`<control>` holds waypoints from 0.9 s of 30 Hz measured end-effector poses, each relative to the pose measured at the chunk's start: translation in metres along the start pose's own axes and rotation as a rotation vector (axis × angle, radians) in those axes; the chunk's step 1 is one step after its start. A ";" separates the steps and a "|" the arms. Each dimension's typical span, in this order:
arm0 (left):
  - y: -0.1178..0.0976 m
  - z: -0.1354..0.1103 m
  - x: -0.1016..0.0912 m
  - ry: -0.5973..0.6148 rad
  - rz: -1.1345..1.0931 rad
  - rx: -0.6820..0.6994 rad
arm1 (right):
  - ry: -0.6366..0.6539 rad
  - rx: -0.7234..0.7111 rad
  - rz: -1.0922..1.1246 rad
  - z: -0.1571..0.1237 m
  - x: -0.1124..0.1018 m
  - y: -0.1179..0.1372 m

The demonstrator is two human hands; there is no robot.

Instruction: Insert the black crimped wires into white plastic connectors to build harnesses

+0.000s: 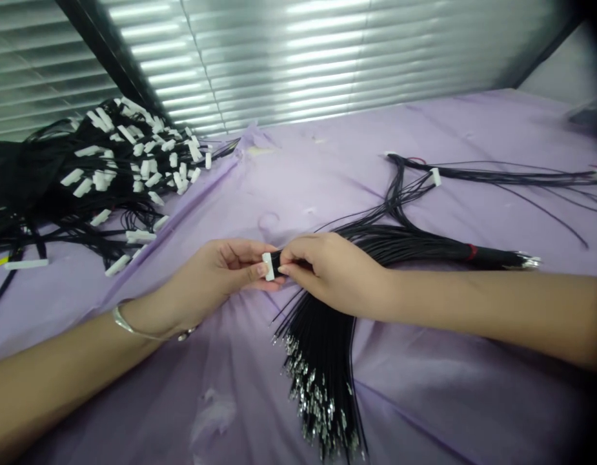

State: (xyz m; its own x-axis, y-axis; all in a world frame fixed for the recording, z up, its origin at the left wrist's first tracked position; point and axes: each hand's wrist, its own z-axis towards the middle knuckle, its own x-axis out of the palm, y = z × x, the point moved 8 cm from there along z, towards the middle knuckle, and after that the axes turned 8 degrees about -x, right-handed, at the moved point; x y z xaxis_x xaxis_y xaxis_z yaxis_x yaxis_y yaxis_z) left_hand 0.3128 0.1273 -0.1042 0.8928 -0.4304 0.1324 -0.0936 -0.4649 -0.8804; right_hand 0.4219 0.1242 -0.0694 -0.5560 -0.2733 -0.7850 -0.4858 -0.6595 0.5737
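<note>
My left hand (237,266) pinches a small white connector housing (268,266) between thumb and fingers. Black wires run into the housing from its right side. Right beside it, my right hand (322,268) is closed with thumb and forefinger on those black wires (276,263). Under and below my right hand fans a thick bunch of loose black wires (327,342), with shiny metal terminals (317,400) at the ends. How many wires sit between my right fingertips is hidden.
A purple cloth (298,174) covers the table. At the left lies a heap of black cables with white connectors (148,168). Another wire bundle, tied with a red band (472,252), lies at the right, below a wired white connector (435,176). Window blinds (317,58) stand behind.
</note>
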 end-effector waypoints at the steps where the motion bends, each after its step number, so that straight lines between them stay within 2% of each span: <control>1: 0.000 0.000 0.000 0.001 0.009 0.000 | -0.001 0.001 0.024 0.000 0.000 0.000; 7: 0.001 0.000 0.000 0.026 0.108 -0.006 | 0.013 0.055 0.215 -0.003 -0.003 -0.002; 14: -0.002 -0.002 -0.003 -0.047 0.066 0.023 | -0.077 0.070 0.234 -0.003 -0.002 -0.002; 19: 0.001 -0.001 -0.002 -0.027 0.050 -0.007 | -0.091 0.061 0.206 -0.004 0.002 -0.003; 22: 0.002 -0.002 0.001 0.029 0.056 -0.027 | -0.018 -0.020 0.093 -0.005 -0.004 0.009; 24: 0.001 -0.004 0.003 0.071 0.036 -0.002 | 0.038 -0.133 -0.088 -0.010 -0.009 0.024; 25: 0.000 -0.004 0.003 0.084 0.016 0.015 | 0.030 -0.220 -0.205 -0.013 -0.013 0.033; 27: 0.000 -0.004 0.003 0.088 -0.024 0.031 | 0.016 -0.283 -0.383 -0.020 -0.017 0.040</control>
State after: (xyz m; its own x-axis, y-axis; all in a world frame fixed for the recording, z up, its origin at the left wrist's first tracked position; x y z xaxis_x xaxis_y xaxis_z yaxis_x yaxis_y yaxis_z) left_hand 0.3132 0.1227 -0.1019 0.8526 -0.4863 0.1915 -0.0580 -0.4521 -0.8901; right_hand 0.4256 0.0888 -0.0375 -0.3615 0.0172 -0.9322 -0.4495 -0.8792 0.1581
